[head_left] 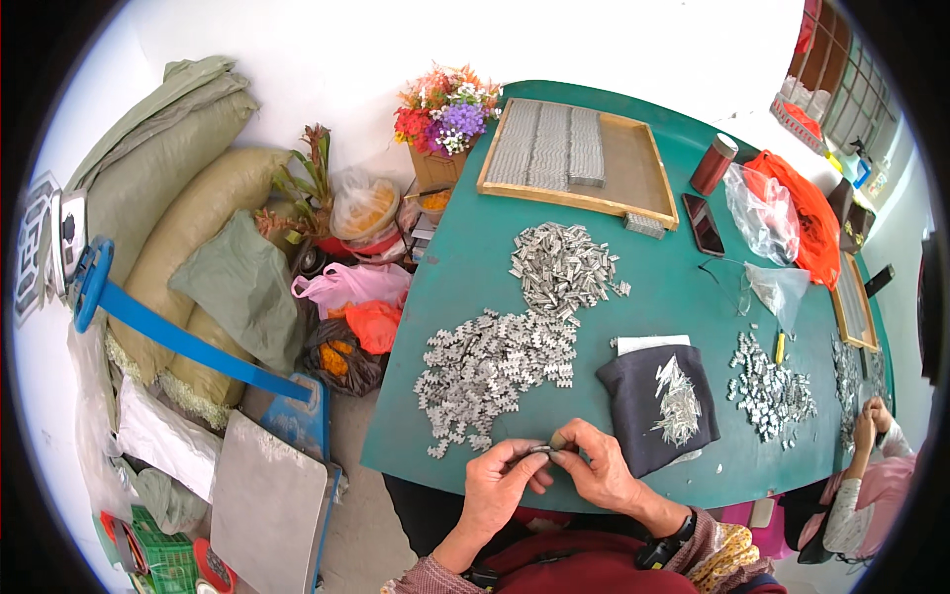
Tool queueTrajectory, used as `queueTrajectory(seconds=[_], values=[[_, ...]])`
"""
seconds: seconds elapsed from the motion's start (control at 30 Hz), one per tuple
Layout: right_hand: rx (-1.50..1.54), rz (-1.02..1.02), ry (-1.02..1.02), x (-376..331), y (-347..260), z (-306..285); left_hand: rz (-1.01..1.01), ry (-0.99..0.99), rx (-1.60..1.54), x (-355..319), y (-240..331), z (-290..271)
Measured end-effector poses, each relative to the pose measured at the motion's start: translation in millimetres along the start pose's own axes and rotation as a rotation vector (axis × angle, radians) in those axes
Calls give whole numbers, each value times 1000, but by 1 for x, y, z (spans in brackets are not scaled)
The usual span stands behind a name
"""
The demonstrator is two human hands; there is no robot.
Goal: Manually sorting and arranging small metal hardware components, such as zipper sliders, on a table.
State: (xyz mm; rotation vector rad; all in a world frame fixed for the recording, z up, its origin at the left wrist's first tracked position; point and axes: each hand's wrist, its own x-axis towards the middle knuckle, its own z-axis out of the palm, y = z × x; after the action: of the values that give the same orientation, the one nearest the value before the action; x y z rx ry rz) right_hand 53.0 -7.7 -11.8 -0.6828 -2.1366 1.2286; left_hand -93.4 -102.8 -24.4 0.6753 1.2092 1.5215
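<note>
My left hand (498,482) and my right hand (598,473) meet at the near edge of the green table, both closed in a pinch. Between their fingertips is a small grey metal piece (541,449); its exact shape is mostly hidden by the fingers. Just beyond my left hand lies a heap of flat toothed metal pieces (492,368). Behind that heap, touching it, is a pile of small oblong metal pieces (560,267). Thin metal pins (679,403) rest loosely on a folded dark cloth (629,388), to the right of my right hand.
A wooden tray (630,153) holding rows of metal parts lies at the back, near a phone (704,226) and a red flask (713,166). Right: another metal pile (770,391) and a co-worker's hands (870,421). Left: a blue platform scale (265,480) and stuffed sacks (188,223).
</note>
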Motion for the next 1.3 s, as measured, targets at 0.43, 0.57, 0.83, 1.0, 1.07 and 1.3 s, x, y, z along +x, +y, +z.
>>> queueTrajectory(seconds=[0.43, 0.57, 0.83, 1.0, 1.07, 1.3], values=[[-344, -244, -84, 30, 2, 26, -52, 191, -79, -22, 1, -40], [-548, -329, -161, 51, -5, 41, -16, 223, -127, -30, 2, -53], [-689, -373, -261, 47, 9, 39, -33, 270, -156, -38, -1, -62], [-684, -259, -139, 33, 13, 15, -38, 260, -173, -38, -3, -62], [-588, -202, -100, 28, 17, 9, -43, 244, -172, -37, -2, -61], [-647, -329, -229, 20, 7, -7, -48, 118, -140, -24, 7, -35]])
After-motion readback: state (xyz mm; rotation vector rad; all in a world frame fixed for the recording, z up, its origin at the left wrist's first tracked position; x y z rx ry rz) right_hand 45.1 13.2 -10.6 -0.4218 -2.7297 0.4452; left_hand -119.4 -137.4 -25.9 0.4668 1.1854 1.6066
